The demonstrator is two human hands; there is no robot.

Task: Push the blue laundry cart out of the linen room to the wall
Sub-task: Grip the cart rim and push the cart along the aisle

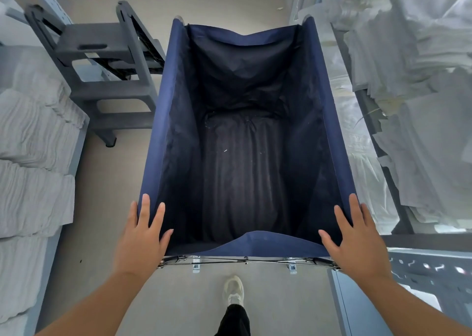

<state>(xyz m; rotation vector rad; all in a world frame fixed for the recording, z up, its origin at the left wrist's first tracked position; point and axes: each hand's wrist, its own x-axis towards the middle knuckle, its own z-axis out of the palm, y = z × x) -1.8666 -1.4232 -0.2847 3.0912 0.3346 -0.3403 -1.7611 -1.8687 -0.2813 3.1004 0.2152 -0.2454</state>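
The blue laundry cart (329,110) fills the middle of the view, a deep navy fabric bin on a folding metal frame, with nothing inside it. My left hand (143,236) lies flat on its near left corner, fingers spread over the rim. On the near right corner rests my right hand (356,238), fingers apart in the same way. Neither hand wraps around the rim; both press on the fabric edge. The cart's wheels are hidden below the bin.
Stacked white linen on a grey shelf (33,156) lines the left side. A grey plastic step stool (102,62) stands at the left ahead. Shelves of folded white sheets (413,80) run along the right. My shoe (233,291) is on the beige floor behind the cart.
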